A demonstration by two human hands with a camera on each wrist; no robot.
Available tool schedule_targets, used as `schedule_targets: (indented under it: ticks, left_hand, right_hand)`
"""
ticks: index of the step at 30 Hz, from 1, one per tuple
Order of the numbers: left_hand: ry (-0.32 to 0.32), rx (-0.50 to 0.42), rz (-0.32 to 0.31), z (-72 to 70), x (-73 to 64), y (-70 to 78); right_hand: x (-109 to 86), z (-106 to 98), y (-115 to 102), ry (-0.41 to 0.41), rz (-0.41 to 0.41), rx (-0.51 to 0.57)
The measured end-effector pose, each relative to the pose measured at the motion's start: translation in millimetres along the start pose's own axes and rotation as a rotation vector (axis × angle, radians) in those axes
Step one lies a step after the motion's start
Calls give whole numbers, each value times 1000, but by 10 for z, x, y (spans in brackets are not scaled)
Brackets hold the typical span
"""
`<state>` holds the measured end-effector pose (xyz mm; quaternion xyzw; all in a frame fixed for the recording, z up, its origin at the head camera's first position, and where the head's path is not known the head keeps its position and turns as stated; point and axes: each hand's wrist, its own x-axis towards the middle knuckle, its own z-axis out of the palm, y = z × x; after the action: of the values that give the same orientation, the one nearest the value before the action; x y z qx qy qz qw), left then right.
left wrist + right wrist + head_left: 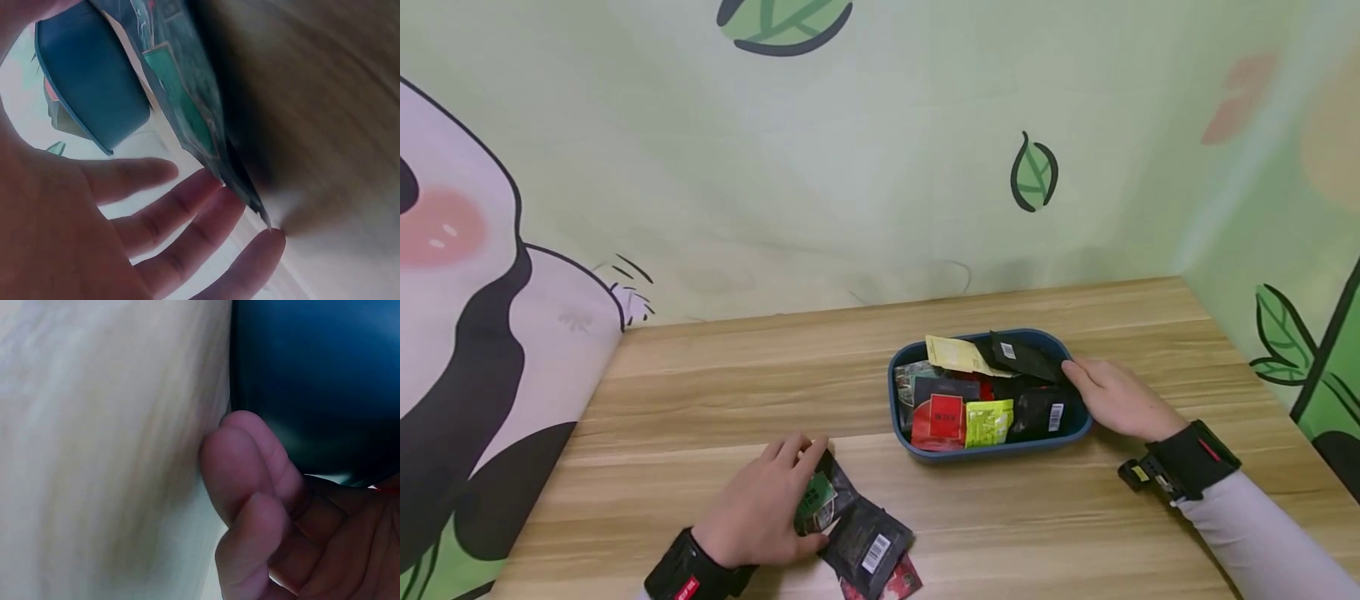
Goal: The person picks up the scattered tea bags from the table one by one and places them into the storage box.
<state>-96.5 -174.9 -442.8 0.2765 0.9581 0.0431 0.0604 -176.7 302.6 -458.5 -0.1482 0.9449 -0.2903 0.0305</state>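
A dark tea sachet with a green label (817, 498) is under my left hand (760, 506), which holds it by its edges. In the left wrist view the fingertips (232, 199) meet one edge of this sachet (181, 94), which stands tilted. A black sachet with a white barcode label (867, 546) overlaps it, lying over a red sachet (904, 578). My right hand (1123, 398) grips the right end of a blue oval bin (992, 454), thumb at the rim and fingers outside against the wall (319, 381).
Inside the bin lie several sachets, among them a red one (937, 421), a yellow-green one (988, 423), a pale yellow one (957, 354) and a black one (1022, 357). The wooden table (737, 375) meets a printed backdrop (850, 167) behind and at the sides.
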Motion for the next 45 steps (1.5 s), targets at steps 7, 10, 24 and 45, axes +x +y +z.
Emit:
schedule_targets:
  ticks: [7, 10, 24, 45]
  left_hand:
    - [30, 16, -53, 45, 18, 13]
    - [37, 6, -61, 51, 31, 12]
    - [46, 1, -25, 47, 50, 31]
    - [57, 9, -29, 63, 51, 47]
  right_hand:
    - [3, -7, 20, 0, -5, 3]
    - [7, -13, 20, 0, -11, 3]
    - [4, -30, 22, -6, -6, -1]
    - [11, -7, -6, 6, -15, 1]
